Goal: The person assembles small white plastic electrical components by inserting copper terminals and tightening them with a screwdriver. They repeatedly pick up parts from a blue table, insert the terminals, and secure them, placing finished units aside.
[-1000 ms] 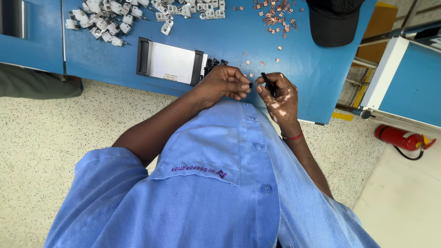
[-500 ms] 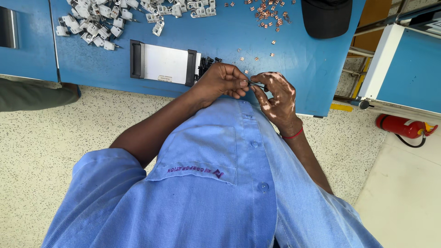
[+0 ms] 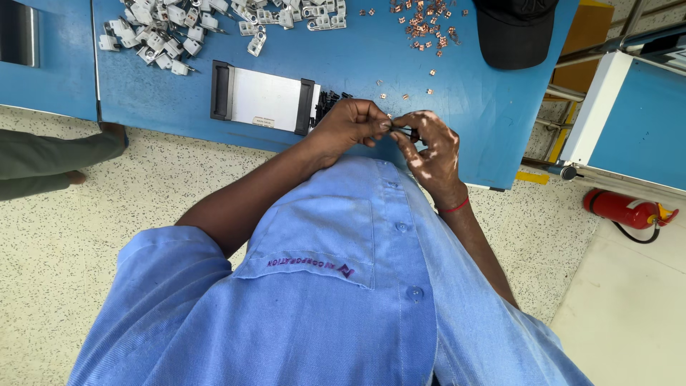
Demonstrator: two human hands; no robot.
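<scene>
Fingers of our left hand (image 3: 350,127) and right hand (image 3: 429,146) meet just above the middle of the frame, over the near edge of the blue bench (image 3: 357,64), pinched together on a thin dark part (image 3: 401,131). Most of that part is covered by our fingertips, so we cannot tell its shape or its ends; the short stretch that shows runs roughly left to right across the frame, bridging the two hands. Left of our hands lies a white tray with black end pieces (image 3: 263,100), and a cluster of small black parts (image 3: 330,99) sits against its right end, partly hidden behind our left hand. White plastic clips (image 3: 207,25) crowd the upper left, cut off by the top edge. Small copper pieces (image 3: 425,20) lie scattered at upper centre. A black cap (image 3: 514,32) at upper right is likewise cut off. A red fire extinguisher (image 3: 623,209) lies on the floor at right.
</scene>
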